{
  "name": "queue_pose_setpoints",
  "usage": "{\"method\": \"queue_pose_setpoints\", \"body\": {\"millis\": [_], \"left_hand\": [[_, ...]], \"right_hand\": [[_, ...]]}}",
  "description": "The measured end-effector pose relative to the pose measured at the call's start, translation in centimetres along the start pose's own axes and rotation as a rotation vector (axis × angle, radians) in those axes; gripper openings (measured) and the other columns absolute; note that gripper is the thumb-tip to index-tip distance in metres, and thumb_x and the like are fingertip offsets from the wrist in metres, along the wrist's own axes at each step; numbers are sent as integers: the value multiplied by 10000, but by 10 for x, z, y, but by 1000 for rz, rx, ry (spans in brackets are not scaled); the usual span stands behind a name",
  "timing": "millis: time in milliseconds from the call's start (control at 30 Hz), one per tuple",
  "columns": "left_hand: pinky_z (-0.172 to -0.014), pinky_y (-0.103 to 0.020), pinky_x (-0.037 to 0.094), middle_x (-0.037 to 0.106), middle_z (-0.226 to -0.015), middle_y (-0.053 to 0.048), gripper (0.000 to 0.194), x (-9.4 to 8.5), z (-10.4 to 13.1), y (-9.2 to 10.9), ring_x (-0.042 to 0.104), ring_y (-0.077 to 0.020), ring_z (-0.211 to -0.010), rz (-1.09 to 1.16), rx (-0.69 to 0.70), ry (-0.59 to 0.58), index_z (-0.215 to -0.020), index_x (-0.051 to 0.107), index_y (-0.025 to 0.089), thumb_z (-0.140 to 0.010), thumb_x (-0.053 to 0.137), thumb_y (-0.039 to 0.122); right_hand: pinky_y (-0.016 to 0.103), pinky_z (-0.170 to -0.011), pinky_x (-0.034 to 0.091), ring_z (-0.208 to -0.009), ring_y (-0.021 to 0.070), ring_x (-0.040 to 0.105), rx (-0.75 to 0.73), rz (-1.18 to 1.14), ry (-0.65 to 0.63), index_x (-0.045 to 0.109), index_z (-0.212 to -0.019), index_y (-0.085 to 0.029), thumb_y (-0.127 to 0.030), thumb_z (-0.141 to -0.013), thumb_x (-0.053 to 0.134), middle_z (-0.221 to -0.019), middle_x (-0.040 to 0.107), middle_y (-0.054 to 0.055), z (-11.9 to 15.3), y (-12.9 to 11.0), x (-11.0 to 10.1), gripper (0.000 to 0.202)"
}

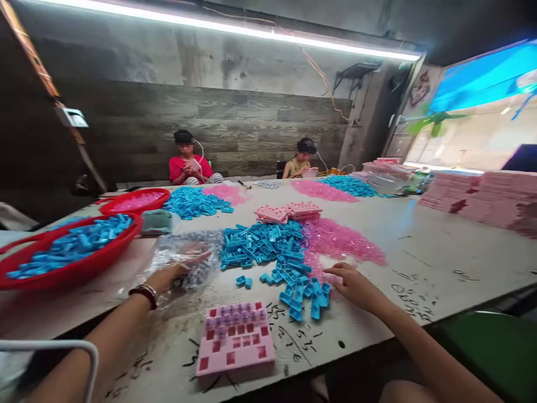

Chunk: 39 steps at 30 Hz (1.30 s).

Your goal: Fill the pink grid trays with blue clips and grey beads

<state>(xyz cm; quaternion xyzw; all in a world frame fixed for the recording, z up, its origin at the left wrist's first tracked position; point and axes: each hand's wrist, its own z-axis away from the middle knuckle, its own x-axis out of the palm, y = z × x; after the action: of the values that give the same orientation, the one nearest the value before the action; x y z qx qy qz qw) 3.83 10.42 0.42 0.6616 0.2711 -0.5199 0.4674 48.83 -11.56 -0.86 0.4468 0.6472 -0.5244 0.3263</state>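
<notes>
My left hand (178,275) reaches into a clear plastic bag (161,252) of small grey-blue pieces (203,263); its fingers are largely hidden by plastic and blur. At the near edge of the pink piece pile (344,243), my right hand (346,280) has its index finger stretched out, with nothing visible in it. Between the hands lies a heap of blue plastic parts (264,243). Nearest me, a pink tray (247,361) with square recesses lies flat, small clear pieces standing in its upper rows.
Red baskets (79,271) stand at the left, one filled with blue parts. Pink trays (304,209) lie behind the blue heap, and tall pink stacks (482,196) stand right. Two people (191,165) sit across the table (419,235). A green stool (486,347) is at lower right.
</notes>
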Motion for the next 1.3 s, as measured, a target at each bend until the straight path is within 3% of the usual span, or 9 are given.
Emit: {"method": "queue_pose_setpoints", "body": {"millis": [100,267,500,733,867,967,1067,1200,1300], "left_hand": [[-1028,-416,299,551,-1215,-83,511,5,17,12,374,-270,-1241,-41,-32,-18,-1228,468,208,-775,508,440],[-1021,-412,302,408,-1362,-89,524,4,50,16,378,-279,-1242,-158,-25,-15,-1288,425,220,-831,409,475],[-1001,-329,328,508,-1276,-69,395,-5,94,4,457,-224,-1177,-162,26,70,-1209,495,206,-841,436,337],[-918,-279,396,628,-1118,-36,295,-11,101,16,557,-201,-1046,-187,-17,127,-1047,627,207,-777,509,217],[-856,-279,427,663,-1045,-56,327,-12,102,19,596,-202,-974,-207,-69,125,-1036,652,210,-782,455,153],[-836,-286,429,671,-1017,-79,354,-12,103,19,598,-209,-956,-214,-90,130,-1028,657,192,-760,441,110],[-835,-262,421,692,-918,-71,329,-13,102,20,597,-198,-926,-204,-65,105,-897,694,177,-699,462,52],[-840,-258,420,676,-914,-91,341,-17,102,26,593,-196,-909,-199,-56,112,-887,687,142,-656,475,9],[-865,-257,416,645,-971,-97,320,-25,111,39,580,-190,-938,-199,-49,148,-890,676,127,-665,482,8]], "right_hand": [[314,-749,462,-780,188,589,-24,-8,21,663,-994,-180,-227,-758,417,-977,600,101,-7,11,9,345],[324,-710,466,-725,202,594,-2,29,72,673,-923,-154,-307,-779,414,-888,633,108,-13,18,12,333],[333,-759,448,-842,226,606,98,142,89,659,-967,-160,-307,-781,423,-976,625,110,-14,9,5,335],[322,-701,453,-823,227,617,120,128,65,667,-887,-178,-353,-756,447,-960,653,83,-22,8,8,310],[327,-662,462,-772,233,621,88,100,192,651,-823,-174,-350,-701,481,-884,667,82,-24,3,5,274],[330,-623,471,-660,216,614,28,44,358,631,-797,-160,-349,-669,503,-765,657,75,-26,-14,-1,262],[295,-566,488,-597,185,608,-52,-144,397,607,-806,-162,-343,-671,528,-681,633,49,-25,-47,-5,239],[265,-602,513,-630,154,618,-174,-434,295,581,-850,-170,-271,-689,533,-715,636,31,-16,-104,1,196],[242,-592,499,-620,135,602,-269,-527,104,581,-821,-172,-176,-680,516,-704,624,15,-2,-144,15,156]]}}
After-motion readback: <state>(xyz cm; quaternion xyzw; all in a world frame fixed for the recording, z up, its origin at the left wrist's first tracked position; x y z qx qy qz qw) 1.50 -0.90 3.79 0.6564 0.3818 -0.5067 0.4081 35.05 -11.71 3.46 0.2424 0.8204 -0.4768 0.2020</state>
